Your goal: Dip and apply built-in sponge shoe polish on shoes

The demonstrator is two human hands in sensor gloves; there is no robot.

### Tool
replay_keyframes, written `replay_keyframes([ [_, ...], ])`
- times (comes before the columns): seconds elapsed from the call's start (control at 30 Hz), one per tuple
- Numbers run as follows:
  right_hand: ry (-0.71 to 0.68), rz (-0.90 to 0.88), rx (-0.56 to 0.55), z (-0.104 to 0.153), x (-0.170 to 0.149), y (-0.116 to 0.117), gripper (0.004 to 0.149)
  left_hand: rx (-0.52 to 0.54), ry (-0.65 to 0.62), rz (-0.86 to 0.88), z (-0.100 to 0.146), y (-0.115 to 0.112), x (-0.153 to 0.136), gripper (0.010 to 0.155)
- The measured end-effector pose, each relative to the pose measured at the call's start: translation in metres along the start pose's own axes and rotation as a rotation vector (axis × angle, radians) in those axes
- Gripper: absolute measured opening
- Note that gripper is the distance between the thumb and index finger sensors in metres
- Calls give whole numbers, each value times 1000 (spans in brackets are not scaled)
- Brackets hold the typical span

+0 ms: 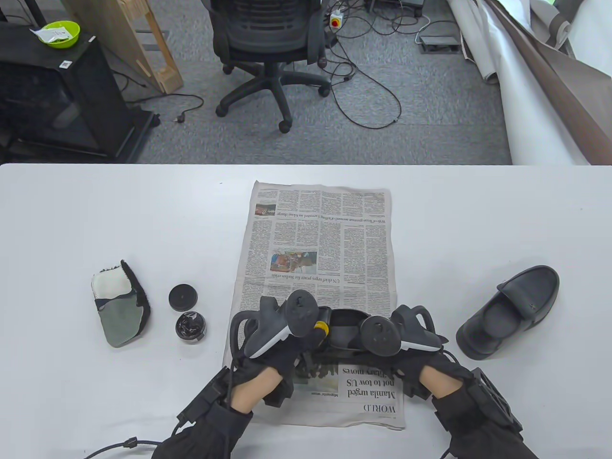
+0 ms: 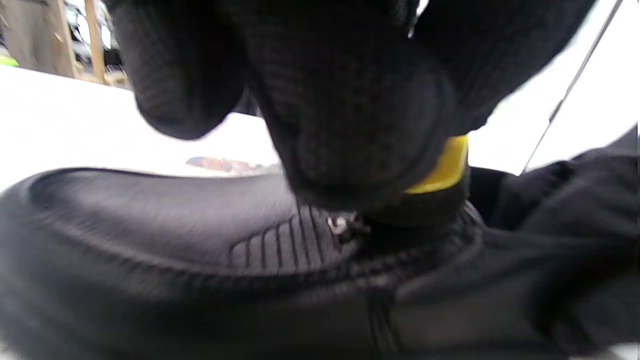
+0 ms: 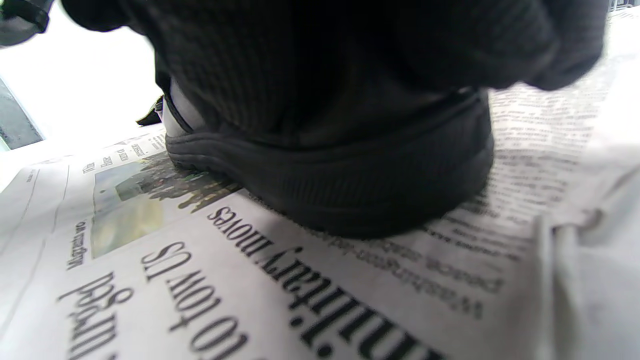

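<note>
Polish tin (image 1: 191,326) and lid (image 1: 182,296) left, spare shoe (image 1: 511,311) right, bare table (image 1: 95,210) apparently beyond.

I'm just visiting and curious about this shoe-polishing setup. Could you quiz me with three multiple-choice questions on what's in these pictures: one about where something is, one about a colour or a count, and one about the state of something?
1. Where does the shoe being polished sit?
A. on the newspaper
B. on the bare table
C. on the office chair

2. How many shoes are in the table view?
A. one
B. two
C. three

3. What state is the polish tin in?
A. lid on
B. open, with its lid lying beside it
C. tipped over

Answers: 1 A, the right wrist view shows its sole resting on newsprint. 2 B, one lies between the left hand and the right hand, while the second shoe rests on the table to the right. 3 B, glossy black polish is exposed and the lid sits just behind the tin.
</note>
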State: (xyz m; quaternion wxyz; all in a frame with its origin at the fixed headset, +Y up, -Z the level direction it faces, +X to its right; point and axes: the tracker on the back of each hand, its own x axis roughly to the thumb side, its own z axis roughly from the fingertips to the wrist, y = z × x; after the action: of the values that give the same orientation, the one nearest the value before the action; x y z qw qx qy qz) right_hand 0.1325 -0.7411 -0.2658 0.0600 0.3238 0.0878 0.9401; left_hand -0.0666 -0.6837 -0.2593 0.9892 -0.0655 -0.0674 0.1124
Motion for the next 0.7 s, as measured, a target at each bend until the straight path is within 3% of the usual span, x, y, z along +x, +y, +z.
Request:
replay_keyframes([
  [0.17, -4, 1, -1, 0, 0, 0, 39, 43, 67, -45, -8, -3, -8, 48],
  [0.23, -5, 2, -1, 0, 0, 0, 39, 47, 115, -139, -12, -4, -15, 49],
  [0.33, -3, 4, 0, 0, 0, 0, 39, -49, 148, -134, -18, -7, -26, 49],
  [0.5, -4, 3, 3, 0, 0, 0, 39, -117, 198, -191, -20, -1, -46, 48],
  [0.6, -3, 6, 2, 0, 0, 0, 39, -146, 217, -153, -20, 11, -64, 49],
  [0.7, -2, 7, 2, 0, 0, 0, 39, -74, 289, -98, -12, 36, -95, 49],
])
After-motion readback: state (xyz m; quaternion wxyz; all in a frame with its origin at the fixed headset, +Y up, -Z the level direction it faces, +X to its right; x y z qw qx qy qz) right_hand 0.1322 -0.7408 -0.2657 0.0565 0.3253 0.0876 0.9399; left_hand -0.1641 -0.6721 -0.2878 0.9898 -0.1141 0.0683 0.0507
